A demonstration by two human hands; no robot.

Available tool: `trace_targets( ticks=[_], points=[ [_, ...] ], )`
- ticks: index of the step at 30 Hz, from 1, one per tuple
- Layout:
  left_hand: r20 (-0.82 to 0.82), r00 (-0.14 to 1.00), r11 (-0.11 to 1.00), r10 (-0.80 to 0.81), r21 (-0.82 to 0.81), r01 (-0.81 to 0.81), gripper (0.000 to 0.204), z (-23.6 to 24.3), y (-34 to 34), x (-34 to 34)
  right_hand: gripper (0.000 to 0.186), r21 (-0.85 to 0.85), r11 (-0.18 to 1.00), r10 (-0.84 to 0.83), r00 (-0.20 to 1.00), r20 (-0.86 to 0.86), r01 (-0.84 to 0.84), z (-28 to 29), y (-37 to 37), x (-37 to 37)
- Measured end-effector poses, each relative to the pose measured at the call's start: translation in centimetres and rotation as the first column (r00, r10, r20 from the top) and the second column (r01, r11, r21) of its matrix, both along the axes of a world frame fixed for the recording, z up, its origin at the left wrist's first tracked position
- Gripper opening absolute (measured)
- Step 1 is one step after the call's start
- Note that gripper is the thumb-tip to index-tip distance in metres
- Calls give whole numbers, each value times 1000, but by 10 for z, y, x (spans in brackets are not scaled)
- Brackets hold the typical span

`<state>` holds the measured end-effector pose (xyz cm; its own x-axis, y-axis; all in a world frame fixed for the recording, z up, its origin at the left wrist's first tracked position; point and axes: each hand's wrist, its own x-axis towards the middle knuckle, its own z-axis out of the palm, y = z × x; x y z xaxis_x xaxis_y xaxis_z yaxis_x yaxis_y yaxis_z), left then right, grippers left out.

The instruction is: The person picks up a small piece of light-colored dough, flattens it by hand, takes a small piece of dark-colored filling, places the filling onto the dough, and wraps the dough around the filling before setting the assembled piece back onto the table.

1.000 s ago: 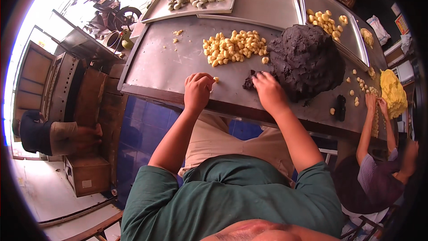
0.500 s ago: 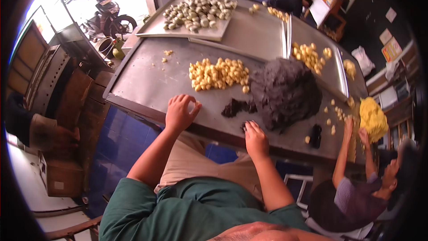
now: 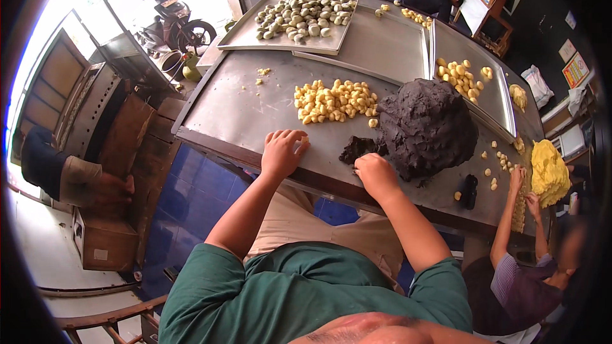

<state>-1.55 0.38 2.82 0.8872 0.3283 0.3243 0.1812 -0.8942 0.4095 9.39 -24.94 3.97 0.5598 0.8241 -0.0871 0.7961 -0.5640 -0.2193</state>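
My left hand (image 3: pixel 282 153) is over the table's front edge, its thumb and fingers closed on a small piece of yellow dough (image 3: pixel 305 141). To the right, my right hand (image 3: pixel 377 176) has its fingers curled down at the loose dark paste (image 3: pixel 358 148), their tips partly hidden. Beside it rises a big mound of dark, nearly black paste (image 3: pixel 428 129). A heap of small yellow dough pieces (image 3: pixel 335 100) lies just beyond my hands.
Behind are a tray (image 3: pixel 345 39) of greenish-grey balls and another tray (image 3: pixel 514 129) with yellow dough balls. At right a co-worker (image 3: pixel 526 286) handles dough by a yellow lump (image 3: pixel 549 172). A small black object (image 3: pixel 468 192) lies near the right edge. Another person (image 3: pixel 70 169) is at left.
My right hand has moved forward to the loose dark paste; before, it was nearer the table edge with a dark bit at its fingertips. My left hand still pinches. The whole view has shifted.
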Motion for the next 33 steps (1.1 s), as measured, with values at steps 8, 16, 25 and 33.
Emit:
trace_targets(
  ticks=[8,16,25,33],
  points=[
    [31,999,1000,-13,3,13,23,-12,4,5,30,485,809,-434,894,110,332,-45,-28,-25],
    [-31,999,1000,28,-9,-28,24,-2,2,4,32,363,916,-347,796,496,173,-34,27,18],
    [64,998,997,1,-82,4,19,2,2,0,31,564,800,-337,932,135,207,-36,-30,-12],
    [72,997,999,-27,37,24,21,-7,4,3,25,555,797,-349,931,103,237,-39,-25,-15]
  ],
)
